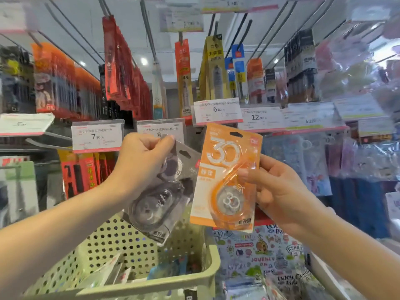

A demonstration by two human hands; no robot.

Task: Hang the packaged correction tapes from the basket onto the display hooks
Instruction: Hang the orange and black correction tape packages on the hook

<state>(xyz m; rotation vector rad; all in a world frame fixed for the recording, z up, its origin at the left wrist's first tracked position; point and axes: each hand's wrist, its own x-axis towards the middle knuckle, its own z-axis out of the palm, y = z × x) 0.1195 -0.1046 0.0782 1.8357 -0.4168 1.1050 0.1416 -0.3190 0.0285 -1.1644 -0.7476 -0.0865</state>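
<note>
**Q:** What did each hand hold?

**A:** The left hand (142,156) had its fingers curled, pinching the top edge of a grey correction tape pack (160,198) beside the pack's hang hole. The right hand (279,191) gripped an orange correction tape pack (227,182) by its right edge, with the thumb laid across the clear blister on the front.

**Q:** How were the 2 packs positioned?

**A:** The grey pack hung tilted, its lower end swung toward the left. The orange pack stood nearly upright, printed face to the camera, and its left edge overlapped the grey pack in view. Whether the 2 touched could not be told. Neither pack was on a hook.

**Q:** Where was the basket?

**A:** The pale green perforated basket (173,281) sat below both hands. More packets lay inside it, too blurred to identify.

**Q:** And the display?

**A:** Long metal hooks (148,29) reached out overhead, several carrying rows of red packs (116,61). A price tag (97,136) reading 7.90 was just left of the left hand, and another beside it was partly hidden behind that hand's fingers.
</note>
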